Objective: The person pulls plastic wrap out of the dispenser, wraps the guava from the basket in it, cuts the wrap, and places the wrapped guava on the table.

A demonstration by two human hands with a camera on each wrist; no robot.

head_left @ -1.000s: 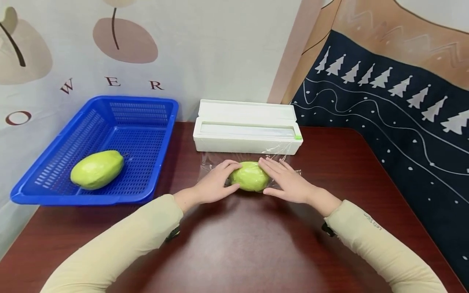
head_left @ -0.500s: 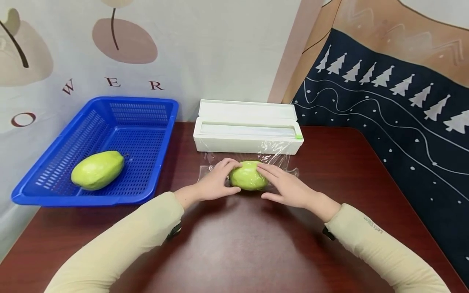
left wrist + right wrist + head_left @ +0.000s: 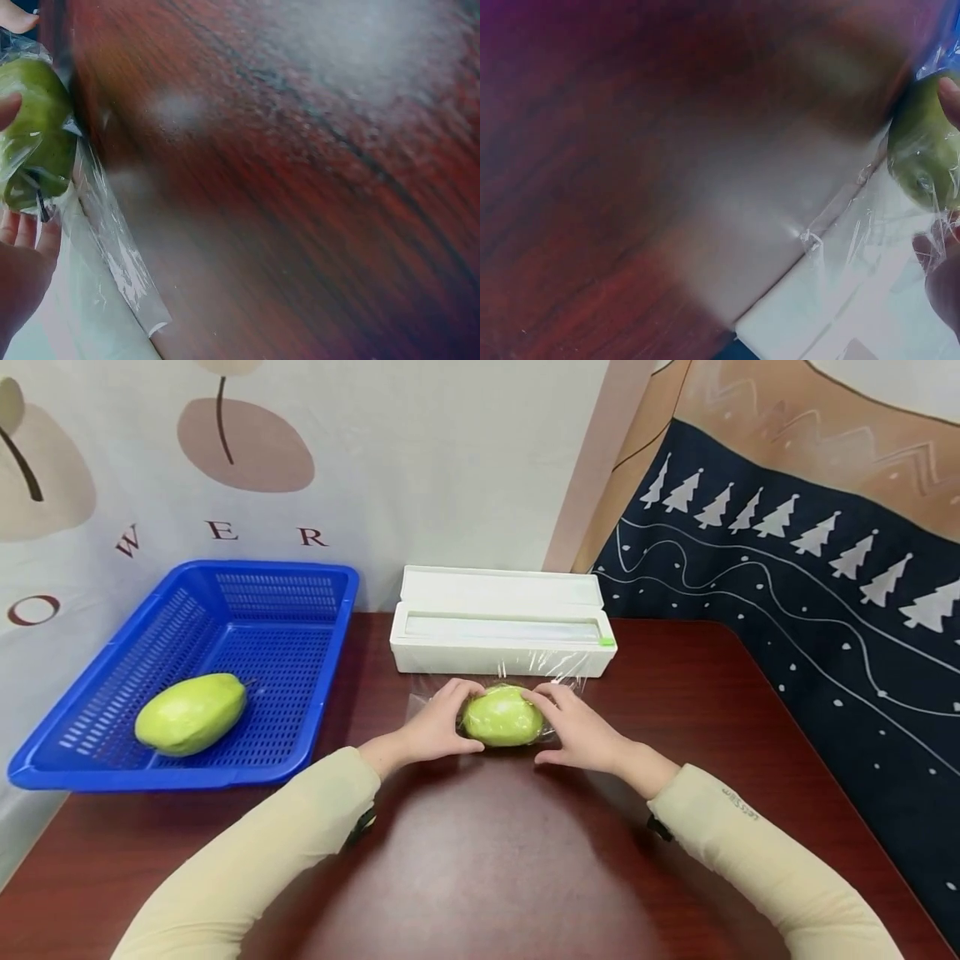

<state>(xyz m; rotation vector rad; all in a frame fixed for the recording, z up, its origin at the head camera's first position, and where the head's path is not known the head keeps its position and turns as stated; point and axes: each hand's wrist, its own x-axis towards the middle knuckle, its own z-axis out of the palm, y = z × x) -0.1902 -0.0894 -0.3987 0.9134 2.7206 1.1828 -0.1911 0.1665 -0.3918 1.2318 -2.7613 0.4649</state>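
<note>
A green papaya (image 3: 502,716) lies on the table in front of the white wrap box, with clear cling film (image 3: 561,670) over it and running back to the box. My left hand (image 3: 437,724) holds its left end, fingers behind and thumb in front. At the right end my right hand (image 3: 581,731) curls its fingers over the film and fruit. In the left wrist view, film covers the papaya (image 3: 37,135) and its dark stem. The right wrist view shows the other end of the papaya (image 3: 922,150), partly cut off by the frame.
The white cling film box (image 3: 502,653) stands behind the hands with its lid up and a green slider (image 3: 606,642) at its right. A blue basket (image 3: 335,693) on the left holds another papaya (image 3: 191,714). Fabric-covered walls close off the back and right.
The right hand's fingers, straighter a second ago, now bend over the papaya's right end. The papaya has shifted slightly back toward the box, and the film behind it shows more creases.
</note>
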